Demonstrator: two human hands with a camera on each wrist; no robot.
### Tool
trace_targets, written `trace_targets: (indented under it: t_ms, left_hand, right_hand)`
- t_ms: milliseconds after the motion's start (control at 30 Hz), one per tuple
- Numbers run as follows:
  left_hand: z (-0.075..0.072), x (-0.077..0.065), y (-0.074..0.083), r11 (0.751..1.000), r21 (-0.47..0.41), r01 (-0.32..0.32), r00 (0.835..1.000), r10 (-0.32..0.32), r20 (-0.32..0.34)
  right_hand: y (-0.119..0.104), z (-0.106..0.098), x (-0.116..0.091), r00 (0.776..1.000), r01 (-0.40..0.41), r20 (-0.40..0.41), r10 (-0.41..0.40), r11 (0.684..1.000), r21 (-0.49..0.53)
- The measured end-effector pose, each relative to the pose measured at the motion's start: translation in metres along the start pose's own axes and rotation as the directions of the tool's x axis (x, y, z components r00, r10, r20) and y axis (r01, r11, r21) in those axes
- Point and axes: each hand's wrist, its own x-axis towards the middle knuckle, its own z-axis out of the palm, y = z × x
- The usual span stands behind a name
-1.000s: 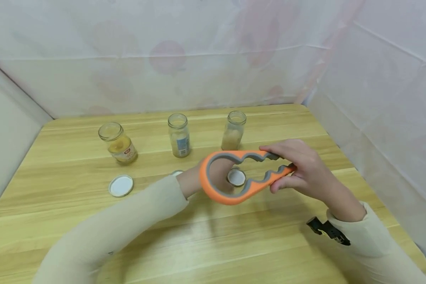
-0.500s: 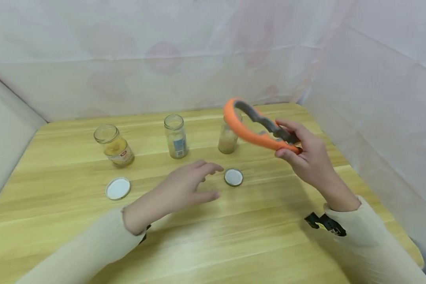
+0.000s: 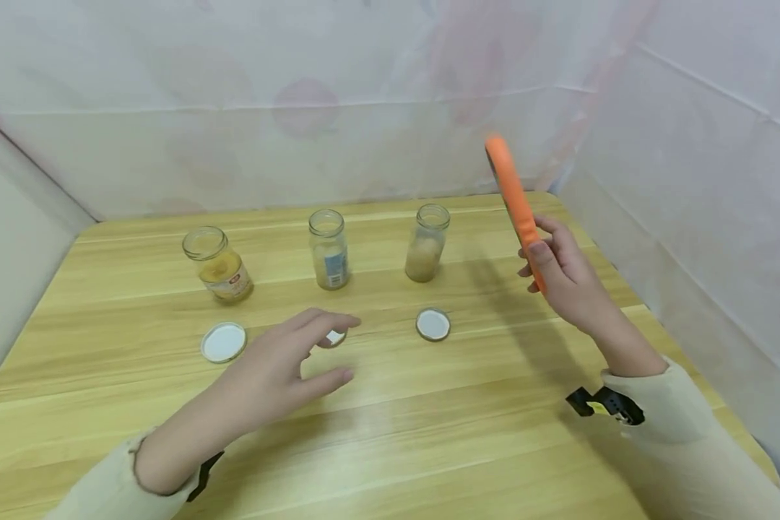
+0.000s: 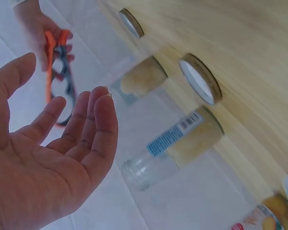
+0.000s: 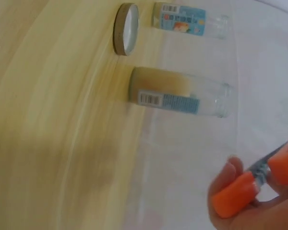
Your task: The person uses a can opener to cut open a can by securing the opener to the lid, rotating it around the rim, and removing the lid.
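My right hand (image 3: 568, 278) grips an orange jar opener (image 3: 513, 191) with grey toothed inner edges, raised above the table's right side; in the head view it shows edge-on. My left hand (image 3: 266, 372) hangs over the table with relaxed fingers and holds nothing. Its fingers partly cover the middle lid (image 3: 335, 337). Three open glass jars stand in a row: the left jar (image 3: 217, 263) with yellow contents, the middle jar (image 3: 328, 249) with a blue label, and the right jar (image 3: 427, 243) with pale contents. Before the outer two lie the left lid (image 3: 224, 342) and the right lid (image 3: 432, 324), white insides up.
The wooden table (image 3: 390, 448) carries everything. A pale patterned cloth (image 3: 377, 101) hangs behind its far edge, and further cloth walls enclose both sides. Each sleeve has a black wrist mount, such as the right mount (image 3: 606, 406).
My left hand has drawn back to the left from beside the right lid. The right hand has turned the jar opener from flat-facing to upright and edge-on. Jars and lids stay put.
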Motion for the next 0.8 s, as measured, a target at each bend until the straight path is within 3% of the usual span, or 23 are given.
trace_targets:
  t_ms: [167, 333, 433, 600, 700, 800]
  left_hand:
    - [0.002, -0.008, -0.007, 0.999, -0.053, 0.000, 1.000, -0.001, -0.015]
    - [0.004, -0.011, -0.010, 0.998, -0.057, 0.028, 1.000, -0.029, -0.008]
    - [0.004, -0.011, -0.011, 0.998, -0.054, 0.031, 0.999, -0.032, -0.012]
    - [0.006, -0.011, -0.011, 0.998, -0.062, 0.028, 1.000, -0.029, -0.009]
    - [0.007, -0.012, -0.012, 0.997, -0.072, 0.029, 1.000, -0.030, -0.002]
    - [0.010, -0.012, -0.014, 0.996, -0.089, 0.030, 1.000, -0.030, 0.004]
  right_hand:
    - [0.013, -0.005, 0.000, 0.976, -0.187, 0.138, 0.169, 0.975, 0.123]
    - [0.025, -0.009, -0.002, 0.927, -0.299, 0.249, 0.282, 0.954, 0.033]
    - [0.032, -0.011, -0.004, 0.914, -0.287, 0.277, 0.296, 0.955, -0.074]
    - [0.042, -0.013, -0.006, 0.931, -0.156, 0.280, 0.233, 0.950, -0.271]
    - [0.046, -0.012, -0.007, 0.929, -0.109, 0.279, 0.243, 0.900, -0.421]
    - [0.049, -0.009, -0.009, 0.912, -0.113, 0.282, 0.297, 0.844, -0.525]
